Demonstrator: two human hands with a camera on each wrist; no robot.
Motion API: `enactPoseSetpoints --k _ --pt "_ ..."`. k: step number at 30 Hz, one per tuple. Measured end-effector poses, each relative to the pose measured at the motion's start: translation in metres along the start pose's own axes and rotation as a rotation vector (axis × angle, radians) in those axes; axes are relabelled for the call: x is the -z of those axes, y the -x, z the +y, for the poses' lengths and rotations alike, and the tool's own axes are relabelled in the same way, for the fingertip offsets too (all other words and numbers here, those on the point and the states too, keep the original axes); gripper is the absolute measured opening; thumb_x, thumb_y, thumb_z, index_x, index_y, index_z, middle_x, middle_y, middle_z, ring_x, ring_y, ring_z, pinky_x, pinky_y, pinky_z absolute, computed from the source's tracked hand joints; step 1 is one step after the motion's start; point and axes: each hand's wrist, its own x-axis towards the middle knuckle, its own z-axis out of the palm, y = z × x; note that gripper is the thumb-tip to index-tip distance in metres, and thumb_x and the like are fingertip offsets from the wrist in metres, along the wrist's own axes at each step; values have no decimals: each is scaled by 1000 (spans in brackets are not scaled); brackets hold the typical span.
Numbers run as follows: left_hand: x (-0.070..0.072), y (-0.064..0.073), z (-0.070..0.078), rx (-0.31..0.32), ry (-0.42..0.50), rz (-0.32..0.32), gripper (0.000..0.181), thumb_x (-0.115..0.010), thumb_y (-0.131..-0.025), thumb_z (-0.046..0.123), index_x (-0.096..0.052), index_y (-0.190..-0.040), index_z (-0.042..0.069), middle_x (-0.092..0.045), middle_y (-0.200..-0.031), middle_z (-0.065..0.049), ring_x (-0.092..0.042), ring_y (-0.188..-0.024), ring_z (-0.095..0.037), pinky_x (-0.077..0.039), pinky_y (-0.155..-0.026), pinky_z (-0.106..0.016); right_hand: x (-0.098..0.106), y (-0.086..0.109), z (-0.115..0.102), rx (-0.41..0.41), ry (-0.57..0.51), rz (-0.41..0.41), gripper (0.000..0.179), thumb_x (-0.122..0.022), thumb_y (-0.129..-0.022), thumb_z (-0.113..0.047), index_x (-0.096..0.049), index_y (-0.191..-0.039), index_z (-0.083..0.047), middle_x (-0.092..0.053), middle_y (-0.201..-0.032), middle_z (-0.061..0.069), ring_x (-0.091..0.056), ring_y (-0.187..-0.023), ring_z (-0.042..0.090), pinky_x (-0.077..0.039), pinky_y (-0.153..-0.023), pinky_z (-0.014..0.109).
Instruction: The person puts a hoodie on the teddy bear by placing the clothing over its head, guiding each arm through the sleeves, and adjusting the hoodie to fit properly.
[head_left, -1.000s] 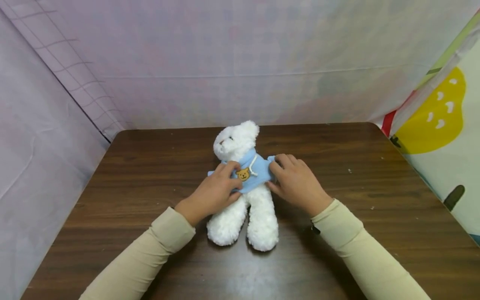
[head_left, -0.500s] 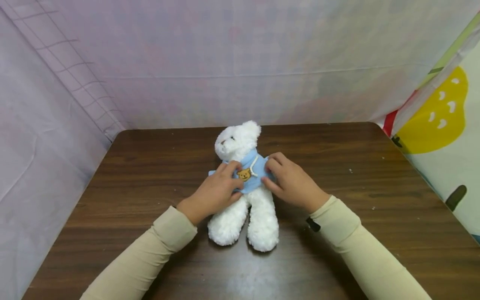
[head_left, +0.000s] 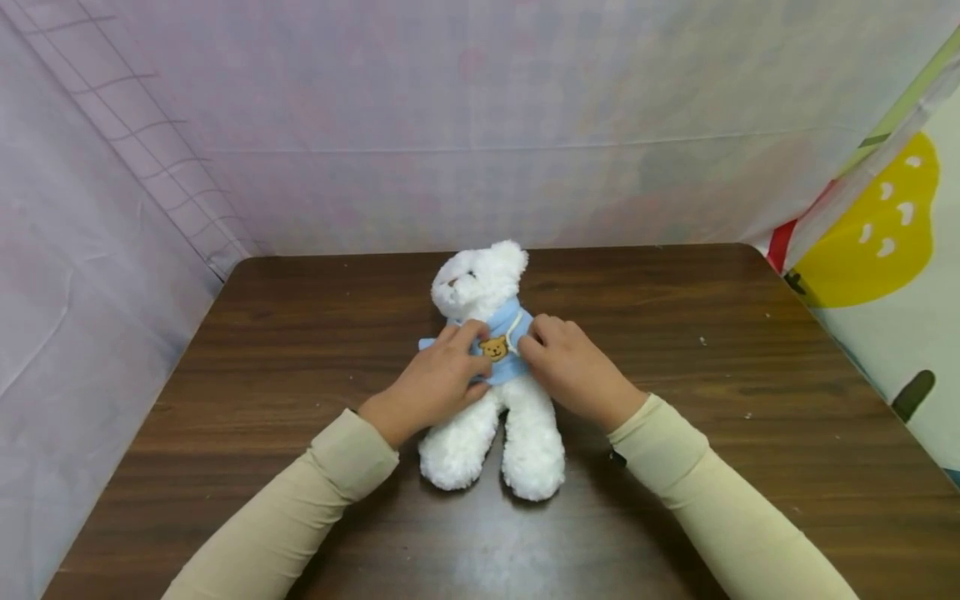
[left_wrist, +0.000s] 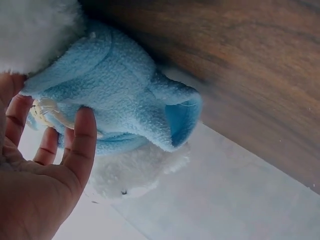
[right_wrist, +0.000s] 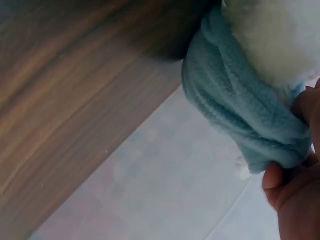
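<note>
A white plush teddy bear [head_left: 480, 283] lies on its back on the table, its head turned to the left and legs towards me. It wears a light blue hoodie [head_left: 512, 371] with a brown bear-face patch [head_left: 494, 347] and a white drawstring. My left hand [head_left: 438, 375] holds the hoodie's front near the hem, fingers bent beside the patch. The left wrist view shows a hoodie sleeve [left_wrist: 182, 117] with an open cuff. At the other side, my right hand [head_left: 577, 367] pinches bunched hoodie cloth [right_wrist: 250, 110]; its fingertips are partly hidden.
The brown wood-grain table [head_left: 675, 500] spreads round the bear. A pale curtain [head_left: 480, 125] hangs behind the far edge, and a white curtain [head_left: 82, 350] hangs at the left. On the right is a cloth with a yellow print [head_left: 877, 242].
My right hand has moved left from the hoodie's outer edge, drawing its side inward. The bear has shifted slightly right. My left hand keeps nearly the same place on the hoodie.
</note>
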Motion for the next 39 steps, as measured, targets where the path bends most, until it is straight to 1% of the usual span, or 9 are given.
enactPoseSetpoints --k 6,14,19,22,25,28,31,35,39 --pt "1 -2 5 4 -10 -19 7 -69 -95 23 -74 -93 19 -46 -131 -6 -46 -102 -22 -46 -73 -31 2 7 -1 74 110 -81 20 -69 -89 2 -51 -95 -4 -43 -86 9 -40 -73 23 -38 -66 37" --pt "4 -5 8 4 -8 -5 6 -71 -93 22 -75 -92 17 -47 -130 -7 -46 -104 -24 -47 -72 -33 12 6 2 99 111 -71 15 -70 -87 0 -56 -89 -7 -48 -84 7 -46 -75 25 -43 -71 39" --pt "5 -8 6 -20 -24 5 13 -69 -95 29 -71 -93 16 -47 -125 -8 -46 -99 -23 -46 -73 -32 17 8 5 93 56 -86 18 -64 -85 10 -57 -92 -5 -51 -91 7 -47 -79 24 -44 -76 39" --pt "3 -10 5 -62 -23 32 19 -67 -96 31 -69 -102 14 -48 -122 -9 -47 -95 -23 -46 -72 -32 18 11 7 67 19 -89 26 -65 -83 15 -58 -98 -5 -53 -99 7 -53 -87 24 -46 -83 39" --pt "1 -11 6 -102 -60 41 30 -66 -96 32 -66 -122 17 -48 -126 -10 -51 -98 -24 -49 -69 -32 17 14 9 49 10 -73 30 -67 -81 16 -58 -102 -4 -55 -102 7 -56 -91 25 -49 -85 39" --pt "0 -12 7 -131 -124 21 41 -64 -98 32 -59 -139 26 -48 -132 -11 -53 -104 -25 -49 -63 -31 16 15 10 11 29 -57 26 -67 -82 16 -55 -97 -3 -53 -94 7 -54 -81 21 -49 -75 35" --pt "-1 -16 10 -150 -176 1 46 -60 -100 34 -53 -145 31 -48 -133 -11 -53 -101 -24 -48 -62 -31 18 15 10 -32 47 -38 24 -68 -84 13 -52 -88 -4 -51 -85 6 -49 -71 18 -46 -63 32" --pt "-2 -21 13 -161 -184 12 42 -59 -101 33 -56 -142 29 -48 -125 -10 -51 -93 -21 -46 -63 -30 18 16 12 -44 48 -4 23 -68 -83 14 -54 -82 -5 -55 -80 5 -57 -73 20 -49 -65 34" --pt "-3 -24 13 -155 -92 47 21 -57 -103 24 -68 -119 18 -49 -119 -9 -53 -93 -20 -47 -62 -27 17 16 14 -23 44 19 21 -64 -83 15 -58 -80 -6 -60 -81 6 -64 -84 25 -52 -77 39"
